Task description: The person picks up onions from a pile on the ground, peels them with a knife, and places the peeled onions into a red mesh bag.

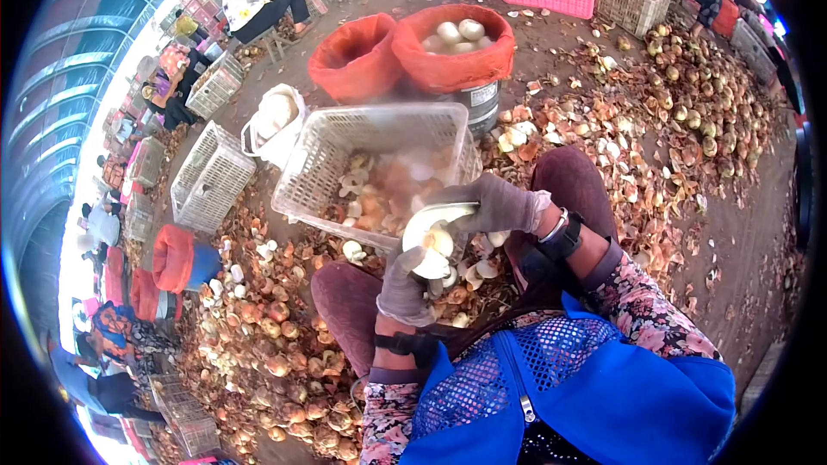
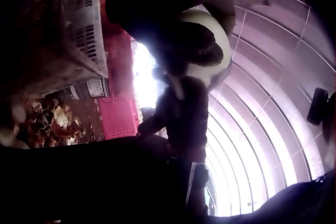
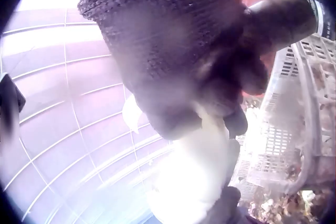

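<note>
A pale, partly peeled onion [image 1: 437, 244] is held between both gloved hands, close over the near edge of a white plastic crate. My left hand [image 1: 405, 290] grips it from below, fingers curled along its side. The right hand [image 1: 500, 204] bends over its top and pinches a whitish outer layer [image 1: 424, 222] that curves away from the onion. In the right wrist view, the onion [image 3: 191, 176] is glaringly bright below the dark glove. The left wrist view shows dark fingers [image 2: 194, 43] around the onion, mostly in shadow.
The white crate [image 1: 297, 151] holds peelings and onions. Beyond it stand red-lined buckets [image 1: 452, 73], one with peeled onions. Unpeeled onions are heaped at left [image 1: 280, 362] and far right [image 1: 702, 103], with skins scattered between. Other people sit among crates in the background.
</note>
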A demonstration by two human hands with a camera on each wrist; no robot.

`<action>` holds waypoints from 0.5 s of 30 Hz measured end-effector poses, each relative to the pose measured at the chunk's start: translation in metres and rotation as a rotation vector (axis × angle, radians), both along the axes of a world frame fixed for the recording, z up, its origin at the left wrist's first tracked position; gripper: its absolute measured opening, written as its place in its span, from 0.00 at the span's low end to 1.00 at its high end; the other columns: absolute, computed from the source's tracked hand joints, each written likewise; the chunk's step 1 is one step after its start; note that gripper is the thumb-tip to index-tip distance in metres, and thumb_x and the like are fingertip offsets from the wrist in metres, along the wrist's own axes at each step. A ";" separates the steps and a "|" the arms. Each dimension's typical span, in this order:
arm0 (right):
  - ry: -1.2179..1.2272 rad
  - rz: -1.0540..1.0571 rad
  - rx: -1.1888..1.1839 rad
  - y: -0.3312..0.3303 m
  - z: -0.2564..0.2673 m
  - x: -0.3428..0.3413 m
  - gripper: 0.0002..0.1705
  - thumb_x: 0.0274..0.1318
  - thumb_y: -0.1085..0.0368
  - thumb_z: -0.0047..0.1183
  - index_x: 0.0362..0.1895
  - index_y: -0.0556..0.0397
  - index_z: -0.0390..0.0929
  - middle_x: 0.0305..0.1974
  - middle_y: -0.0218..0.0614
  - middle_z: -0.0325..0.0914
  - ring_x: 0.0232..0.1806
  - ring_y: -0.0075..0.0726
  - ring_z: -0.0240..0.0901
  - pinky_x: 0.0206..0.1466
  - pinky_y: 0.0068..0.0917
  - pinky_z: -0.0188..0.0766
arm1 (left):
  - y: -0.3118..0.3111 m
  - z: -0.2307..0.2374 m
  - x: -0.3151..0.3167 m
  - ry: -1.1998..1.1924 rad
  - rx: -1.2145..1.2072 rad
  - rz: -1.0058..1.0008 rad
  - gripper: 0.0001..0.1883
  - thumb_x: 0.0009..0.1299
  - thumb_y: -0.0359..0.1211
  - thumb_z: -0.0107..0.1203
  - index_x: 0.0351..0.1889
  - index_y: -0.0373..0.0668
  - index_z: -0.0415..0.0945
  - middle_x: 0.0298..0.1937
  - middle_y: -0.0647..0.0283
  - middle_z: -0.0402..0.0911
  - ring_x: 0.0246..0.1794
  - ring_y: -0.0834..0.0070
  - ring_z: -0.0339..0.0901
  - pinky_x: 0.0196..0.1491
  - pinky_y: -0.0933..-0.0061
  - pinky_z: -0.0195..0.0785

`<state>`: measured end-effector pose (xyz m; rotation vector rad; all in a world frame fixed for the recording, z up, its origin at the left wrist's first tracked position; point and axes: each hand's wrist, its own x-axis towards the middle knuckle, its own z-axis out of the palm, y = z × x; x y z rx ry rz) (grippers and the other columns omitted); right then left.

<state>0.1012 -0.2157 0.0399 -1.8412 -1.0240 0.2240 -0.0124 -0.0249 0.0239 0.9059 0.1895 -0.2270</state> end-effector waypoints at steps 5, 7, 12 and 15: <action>0.015 0.153 -0.104 -0.013 0.016 0.003 0.29 0.55 0.61 0.59 0.63 0.43 0.73 0.48 0.40 0.81 0.50 0.36 0.79 0.54 0.32 0.74 | 0.008 0.000 -0.007 -0.051 0.048 -0.103 0.39 0.55 0.45 0.64 0.61 0.30 0.67 0.41 0.58 0.82 0.29 0.78 0.81 0.24 0.85 0.72; 0.052 0.191 -0.021 -0.019 0.015 0.004 0.30 0.55 0.62 0.58 0.64 0.45 0.71 0.49 0.39 0.81 0.51 0.36 0.78 0.55 0.32 0.74 | 0.008 0.004 -0.012 -0.071 0.001 -0.117 0.41 0.54 0.44 0.64 0.62 0.29 0.65 0.42 0.57 0.82 0.34 0.75 0.82 0.31 0.80 0.76; 0.570 0.064 0.364 -0.021 0.017 0.008 0.40 0.56 0.60 0.55 0.71 0.52 0.54 0.47 0.41 0.79 0.45 0.32 0.76 0.45 0.27 0.74 | 0.015 0.005 -0.032 -0.091 -0.150 -0.258 0.46 0.45 0.41 0.68 0.62 0.27 0.65 0.49 0.53 0.80 0.44 0.65 0.83 0.48 0.67 0.79; 0.901 -0.127 0.437 -0.019 0.011 -0.003 0.27 0.57 0.56 0.54 0.57 0.56 0.66 0.34 0.32 0.79 0.18 0.18 0.68 0.19 0.15 0.63 | 0.009 -0.001 -0.028 -0.089 -0.190 0.015 0.45 0.48 0.49 0.66 0.61 0.30 0.66 0.46 0.55 0.81 0.40 0.66 0.83 0.46 0.66 0.80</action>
